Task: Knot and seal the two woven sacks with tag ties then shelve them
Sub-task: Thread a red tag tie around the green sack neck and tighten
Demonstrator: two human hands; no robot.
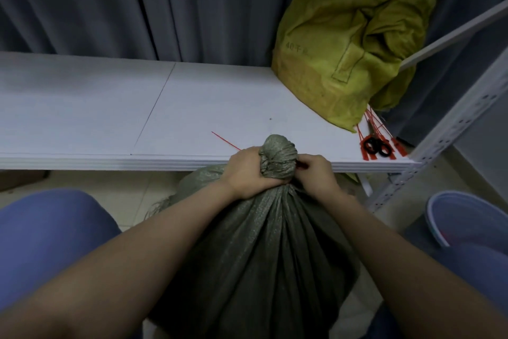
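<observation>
Fingers (251, 154) on sack (261, 242) neck, red tie (302, 165)

The flat white shelf board (192, 108) carries a slumped yellow woven sack (343, 44) at its right rear and, at the front right corner, loose red plastic tag ties (366, 156) with black-handled scissors (377, 145) lying among them.

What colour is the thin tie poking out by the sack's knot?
Red; the head view shows the tag tie sticking out beside the knotted grey-green sack.
</observation>
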